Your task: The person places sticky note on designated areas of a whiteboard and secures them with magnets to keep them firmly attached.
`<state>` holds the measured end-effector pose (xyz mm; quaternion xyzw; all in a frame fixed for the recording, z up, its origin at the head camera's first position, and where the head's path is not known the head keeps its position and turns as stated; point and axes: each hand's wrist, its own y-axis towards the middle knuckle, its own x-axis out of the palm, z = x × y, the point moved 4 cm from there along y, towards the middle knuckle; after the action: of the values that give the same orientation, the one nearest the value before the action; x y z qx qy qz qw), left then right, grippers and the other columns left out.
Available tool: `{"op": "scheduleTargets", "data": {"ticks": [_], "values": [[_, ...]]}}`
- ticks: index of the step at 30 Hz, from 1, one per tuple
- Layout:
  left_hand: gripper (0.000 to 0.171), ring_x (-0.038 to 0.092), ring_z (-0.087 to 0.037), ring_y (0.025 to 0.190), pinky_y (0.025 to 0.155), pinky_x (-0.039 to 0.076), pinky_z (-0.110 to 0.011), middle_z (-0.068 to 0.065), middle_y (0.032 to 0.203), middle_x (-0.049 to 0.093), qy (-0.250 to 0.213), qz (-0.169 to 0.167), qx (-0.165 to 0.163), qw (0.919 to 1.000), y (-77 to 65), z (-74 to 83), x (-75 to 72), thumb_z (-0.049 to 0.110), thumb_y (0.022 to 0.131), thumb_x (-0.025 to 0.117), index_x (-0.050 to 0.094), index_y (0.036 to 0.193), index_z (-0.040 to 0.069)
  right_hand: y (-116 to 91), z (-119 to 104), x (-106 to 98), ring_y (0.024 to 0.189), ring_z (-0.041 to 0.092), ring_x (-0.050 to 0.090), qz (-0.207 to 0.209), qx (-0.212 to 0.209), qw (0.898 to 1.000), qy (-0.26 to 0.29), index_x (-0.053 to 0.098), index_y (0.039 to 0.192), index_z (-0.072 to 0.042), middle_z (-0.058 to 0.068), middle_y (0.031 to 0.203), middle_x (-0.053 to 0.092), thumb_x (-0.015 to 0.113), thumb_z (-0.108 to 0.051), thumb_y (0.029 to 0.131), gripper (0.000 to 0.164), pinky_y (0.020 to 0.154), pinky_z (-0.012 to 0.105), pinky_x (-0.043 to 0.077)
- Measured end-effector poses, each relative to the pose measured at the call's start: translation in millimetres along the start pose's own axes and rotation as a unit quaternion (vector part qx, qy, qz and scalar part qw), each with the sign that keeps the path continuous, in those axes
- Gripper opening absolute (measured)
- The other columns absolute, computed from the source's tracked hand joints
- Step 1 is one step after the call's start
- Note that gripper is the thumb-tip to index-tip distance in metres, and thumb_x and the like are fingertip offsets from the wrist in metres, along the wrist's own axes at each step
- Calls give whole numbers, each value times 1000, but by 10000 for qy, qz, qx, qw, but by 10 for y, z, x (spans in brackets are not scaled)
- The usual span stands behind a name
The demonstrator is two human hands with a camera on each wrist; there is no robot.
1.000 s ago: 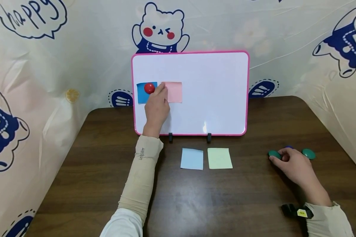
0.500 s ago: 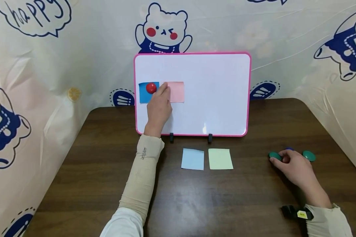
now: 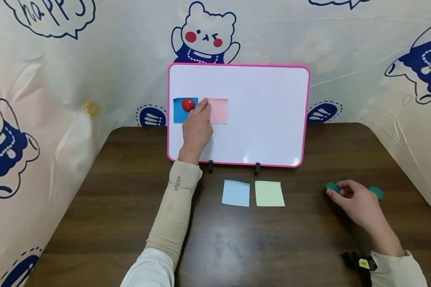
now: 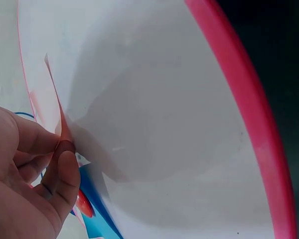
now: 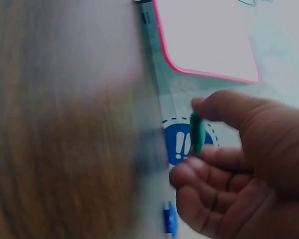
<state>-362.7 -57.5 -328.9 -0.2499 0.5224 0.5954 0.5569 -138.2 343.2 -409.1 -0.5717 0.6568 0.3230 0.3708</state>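
Note:
My left hand [image 3: 197, 129] is up at the whiteboard [image 3: 262, 103], holding the left edge of a pink sticky note [image 3: 219, 111]. In the left wrist view, thumb and fingers pinch the note, whose far part stands away from the board. Just left of it, a round red magnet [image 3: 188, 105] lies on a blue sticky note [image 3: 179, 115] on the board. Low over the table's right side, my right hand [image 3: 360, 203] pinches a round green magnet [image 3: 332, 187] by its edge. A blue magnet [image 5: 171, 220] shows below the fingers in the right wrist view; the head view hides it.
Light blue [image 3: 235, 193] and pale green sticky notes [image 3: 269, 194] lie side by side before the board. Another green magnet [image 3: 376, 193] rests right of my right hand. Small black feet [image 3: 257, 168] support the pink-framed board. A patterned curtain [image 3: 129, 71] hangs behind the table [image 3: 122, 207].
The head view has shifted slightly. The blue magnet, visible behind my right hand before, is now hidden there. Both hands keep nearly the same place and hold.

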Motion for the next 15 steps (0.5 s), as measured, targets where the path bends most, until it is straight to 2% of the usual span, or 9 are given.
{"op": "scheduleTargets", "data": {"ticks": [8, 15], "values": [[58, 48, -30, 135, 93, 54, -42, -3, 159, 39, -45, 17, -12, 10000, 13, -1, 7, 10, 96, 68, 48, 151, 9, 50, -403, -89, 92, 33, 55, 64, -295, 9994, 154, 60, 121, 4, 18, 103, 63, 69, -45, 95, 56, 68, 35, 50], [55, 48, -30, 135, 92, 55, -41, -4, 159, 39, -91, 50, 89, 9999, -1, -15, 13, 10, 97, 66, 50, 149, 8, 208, -870, -143, 89, 29, 57, 339, -837, 9954, 305, 62, 120, 0, 13, 100, 63, 76, -34, 92, 46, 67, 29, 51]]}}
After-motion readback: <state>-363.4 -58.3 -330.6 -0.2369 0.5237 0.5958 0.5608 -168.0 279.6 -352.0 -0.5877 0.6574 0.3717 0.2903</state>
